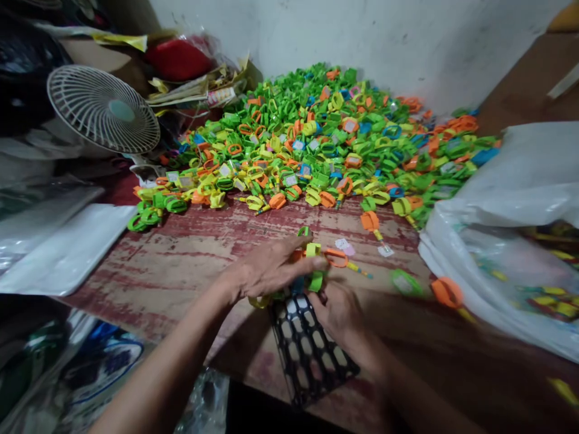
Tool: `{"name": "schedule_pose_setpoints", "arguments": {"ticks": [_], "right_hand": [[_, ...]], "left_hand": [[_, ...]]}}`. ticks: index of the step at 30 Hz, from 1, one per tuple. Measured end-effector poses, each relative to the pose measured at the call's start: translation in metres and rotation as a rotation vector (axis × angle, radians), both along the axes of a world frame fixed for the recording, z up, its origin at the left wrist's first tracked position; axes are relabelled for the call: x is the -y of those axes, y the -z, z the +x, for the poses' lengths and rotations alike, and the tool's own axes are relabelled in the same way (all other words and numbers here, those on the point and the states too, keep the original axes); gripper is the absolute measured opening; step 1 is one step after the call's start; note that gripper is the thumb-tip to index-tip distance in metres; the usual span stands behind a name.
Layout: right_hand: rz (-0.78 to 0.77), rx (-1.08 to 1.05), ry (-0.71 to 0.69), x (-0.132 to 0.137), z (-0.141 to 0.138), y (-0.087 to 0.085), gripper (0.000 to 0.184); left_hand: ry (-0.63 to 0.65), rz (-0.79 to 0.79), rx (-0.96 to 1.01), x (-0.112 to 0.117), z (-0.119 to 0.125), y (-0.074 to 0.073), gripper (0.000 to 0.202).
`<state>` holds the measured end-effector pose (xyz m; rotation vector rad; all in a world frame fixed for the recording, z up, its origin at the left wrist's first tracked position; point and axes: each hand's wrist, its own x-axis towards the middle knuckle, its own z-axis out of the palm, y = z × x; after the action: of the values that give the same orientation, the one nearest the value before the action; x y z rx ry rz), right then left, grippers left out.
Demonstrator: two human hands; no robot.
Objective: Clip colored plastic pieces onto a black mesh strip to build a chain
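My left hand (pixel 271 268) reaches across the worn red table (pixel 190 253), fingers curled around several small plastic toy pieces, green, yellow and orange (pixel 316 256). My right hand (pixel 337 310) is just below it, fingers closed on a green piece (pixel 315 281) at the top end of a black perforated plastic grid (pixel 307 349). The grid lies on the table's front edge beneath both hands. An orange ring piece (pixel 335 258) sits at my left fingertips.
A big heap of green, yellow, orange and blue plastic pieces (pixel 325 138) fills the back of the table against the wall. A white plastic bag (pixel 511 241) with more pieces lies right. A small white fan (pixel 102 108) stands left, above flat plastic sheets (pixel 63 241).
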<state>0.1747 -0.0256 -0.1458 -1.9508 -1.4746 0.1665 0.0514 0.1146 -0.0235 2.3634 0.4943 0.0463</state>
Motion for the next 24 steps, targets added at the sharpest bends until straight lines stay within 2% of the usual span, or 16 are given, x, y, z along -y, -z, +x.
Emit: {"name": "schedule_pose_setpoints", "arguments": {"ticks": [3, 7, 10, 14, 17, 21, 24], "right_hand": [[0.035, 0.073, 0.01, 0.001, -0.004, 0.005, 0.024], [0.085, 0.126, -0.009, 0.003, -0.007, 0.009, 0.029], [0.082, 0.113, -0.005, 0.0, -0.008, 0.012, 0.03], [0.094, 0.092, 0.0, -0.003, -0.01, 0.018, 0.033], [0.088, 0.083, -0.007, -0.002, -0.009, 0.02, 0.032], [0.106, 0.037, -0.037, 0.009, 0.004, 0.004, 0.024], [0.244, 0.085, 0.058, 0.014, 0.023, -0.021, 0.023]], "left_hand": [[0.049, 0.119, -0.005, 0.002, -0.001, 0.003, 0.073], [0.053, 0.144, 0.051, 0.005, -0.002, 0.013, 0.056], [0.051, 0.148, 0.034, 0.006, -0.002, 0.018, 0.053], [0.058, 0.172, -0.007, 0.005, 0.0, 0.018, 0.075], [0.075, 0.133, -0.005, 0.005, -0.001, 0.016, 0.088], [-0.012, 0.036, 0.051, 0.001, -0.007, 0.007, 0.088], [-0.164, -0.037, 0.114, -0.007, -0.015, 0.001, 0.069]]}}
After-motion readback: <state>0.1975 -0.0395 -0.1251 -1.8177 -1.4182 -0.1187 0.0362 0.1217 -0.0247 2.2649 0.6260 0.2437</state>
